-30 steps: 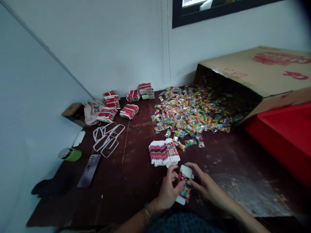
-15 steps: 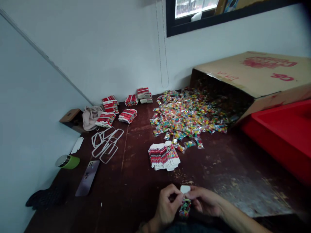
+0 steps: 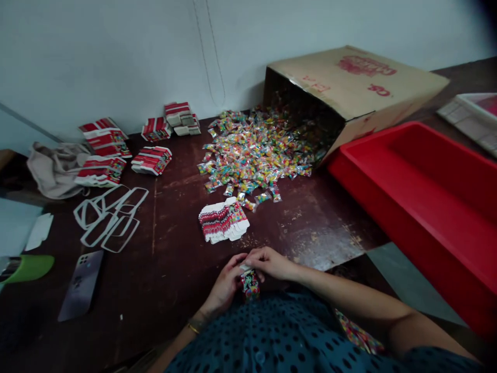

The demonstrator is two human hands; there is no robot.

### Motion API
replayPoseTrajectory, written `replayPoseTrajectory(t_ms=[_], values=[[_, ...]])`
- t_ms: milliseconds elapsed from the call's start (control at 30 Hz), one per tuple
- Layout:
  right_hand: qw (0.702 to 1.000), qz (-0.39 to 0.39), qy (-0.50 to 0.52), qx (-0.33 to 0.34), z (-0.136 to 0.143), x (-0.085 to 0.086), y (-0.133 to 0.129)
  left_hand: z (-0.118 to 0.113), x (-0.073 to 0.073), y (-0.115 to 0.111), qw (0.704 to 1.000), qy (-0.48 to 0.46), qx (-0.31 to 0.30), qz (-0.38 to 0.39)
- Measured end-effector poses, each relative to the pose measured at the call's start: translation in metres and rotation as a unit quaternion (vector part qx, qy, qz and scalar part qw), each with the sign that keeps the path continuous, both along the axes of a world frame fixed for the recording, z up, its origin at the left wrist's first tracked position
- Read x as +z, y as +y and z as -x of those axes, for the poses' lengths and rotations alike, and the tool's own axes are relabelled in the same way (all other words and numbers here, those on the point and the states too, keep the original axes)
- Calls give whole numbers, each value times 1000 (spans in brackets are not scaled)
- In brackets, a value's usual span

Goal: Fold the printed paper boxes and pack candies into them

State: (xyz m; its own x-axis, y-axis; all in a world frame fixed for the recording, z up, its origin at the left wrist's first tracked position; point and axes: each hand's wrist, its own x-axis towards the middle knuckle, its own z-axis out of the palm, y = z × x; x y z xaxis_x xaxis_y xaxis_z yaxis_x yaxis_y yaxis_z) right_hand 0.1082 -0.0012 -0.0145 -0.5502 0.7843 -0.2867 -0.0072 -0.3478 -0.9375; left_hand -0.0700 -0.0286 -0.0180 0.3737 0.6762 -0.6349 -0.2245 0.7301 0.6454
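A small printed candy box (image 3: pixel 250 285) with a colourful front is held close to my body at the table's front edge. My left hand (image 3: pixel 229 280) grips its left side. From the right, my right hand (image 3: pixel 267 263) has its fingers closed over the white top flap. Just beyond my hands lies a fanned stack of flat printed boxes (image 3: pixel 224 220) with white flaps. Behind that stack spreads a heap of small clear packets of colourful candy (image 3: pixel 252 155), spilling from a cardboard carton (image 3: pixel 349 85) on its side.
A red tray (image 3: pixel 419 207) stands at the right. Bundles of red cartons (image 3: pixel 103 171), a beige cloth (image 3: pixel 58 168), white bands (image 3: pixel 112 217), a phone (image 3: pixel 81 285) and a green object (image 3: pixel 34 268) lie on the left. A white-rimmed tray (image 3: pixel 469 116) is at the far right.
The view has swung down and to the right, showing more of the red tray and my polka-dot shirt. My right hand has moved from the box's side to over its top flap.
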Motion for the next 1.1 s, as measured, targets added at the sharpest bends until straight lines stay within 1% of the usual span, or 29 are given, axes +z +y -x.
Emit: replayPoseTrajectory(t_ms=[100,167,233,333,400,433,467,533,600,633,667,700,733,767,800,833,867,900,933,967,1000,1033,1100], values=[[999,49,-14,1,0,-7,0,8,-6,-2,998,-24,-34,-40],[997,73,-27,-5,0,-13,0,14,-9,-3,994,-1,-62,-94],[996,85,-35,-13,0,-17,2,18,-11,-2,985,45,-91,-138],[994,99,-33,-18,-3,-17,6,18,-9,1,978,73,-118,-156],[995,93,-38,-8,-7,-16,7,17,-8,3,975,82,-125,-164],[996,76,-41,2,-9,-16,6,17,-8,3,974,88,-125,-165],[998,41,-45,14,-10,-14,4,17,-9,2,974,93,-127,-165],[994,-77,-56,57,-13,-10,-3,16,-12,0,972,105,-131,-166],[968,-204,-76,125,-17,-4,-5,14,-13,-3,968,118,-139,-172],[950,-251,-86,162,-20,-1,-1,13,-12,-3,964,128,-144,-181],[935,-284,-96,192,-25,1,7,12,-10,-2,959,141,-149,-194],[924,-307,-113,200,-31,1,19,12,-7,1,953,154,-155,-209],[916,-326,-144,182,-40,1,35,13,-2,5,947,162,-167,-222],[909,-345,-192,138,-51,0,53,15,3,11,940,165,-189,-233],[893,-363,-255,69,-63,-3,72,19,9,17,933,159,-217,-239],[866,-378,-328,-6,-76,-7,88,24,14,23,925,146,-256,-240],[832,-389,-390,-60,-89,-12,100,31,19,29,916,135,-292,-239],[803,-400,-432,-90,-99,-17,106,39,23,34,910,129,-319,-232],[785,-409,-454,-99,-107,-24,105,47,25,39,908,125,-337,-217],[779,-418,-457,-97,-111,-30,98,54,26,42,913,124,-337,-195],[784,-425,-444,-90,-110,-35,84,59,26,45,924,122,-321,-169],[798,-425,-419,-86,-105,-39,67,62,24,47,938,119,-291,-143],[847,-398,-339,-98,-86,-38,27,58,18,47,969,120,-183,-115]])
